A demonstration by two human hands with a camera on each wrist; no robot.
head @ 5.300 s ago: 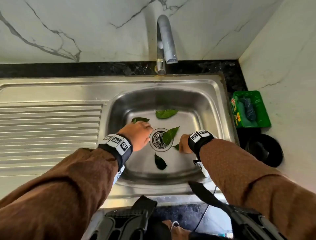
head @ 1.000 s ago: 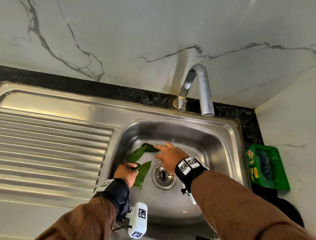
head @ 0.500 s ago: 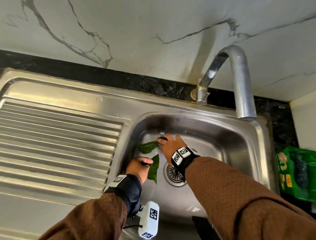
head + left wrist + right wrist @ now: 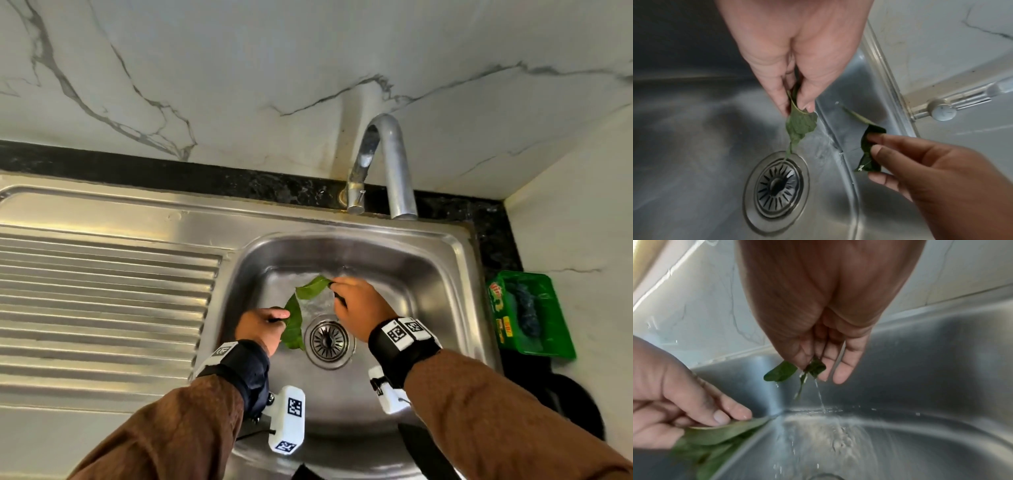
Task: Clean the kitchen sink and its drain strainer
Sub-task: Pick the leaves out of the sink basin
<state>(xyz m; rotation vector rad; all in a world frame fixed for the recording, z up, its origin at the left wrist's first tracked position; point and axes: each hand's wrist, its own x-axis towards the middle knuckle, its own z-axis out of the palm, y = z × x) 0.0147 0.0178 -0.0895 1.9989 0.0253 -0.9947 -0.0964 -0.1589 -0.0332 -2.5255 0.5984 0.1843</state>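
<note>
The steel sink basin [image 4: 428,291] is wet, and the round drain strainer [image 4: 329,339] sits bare at its centre. My left hand [image 4: 279,317] hovers left of the strainer and pinches a bunch of green leaves [image 4: 294,329] that hang toward it. The left wrist view shows the same left hand [image 4: 796,110], leaves [image 4: 800,125] and strainer [image 4: 778,186]. My right hand [image 4: 337,286], behind the strainer, pinches one more leaf [image 4: 313,287]. In the right wrist view the right hand [image 4: 812,368] holds that leaf [image 4: 781,373] off the basin floor, with water dripping from it.
The curved tap [image 4: 387,164] rises behind the basin against a marble wall. A ribbed drainboard [image 4: 102,301] lies to the left. On the counter at right stand a green tray [image 4: 555,346] holding a dark scrubber [image 4: 524,308] and a black round object [image 4: 579,407].
The leaves that lay scattered around the strainer five seconds ago are now in my hands. In the last second the right hand lifted the back leaf off the basin floor.
</note>
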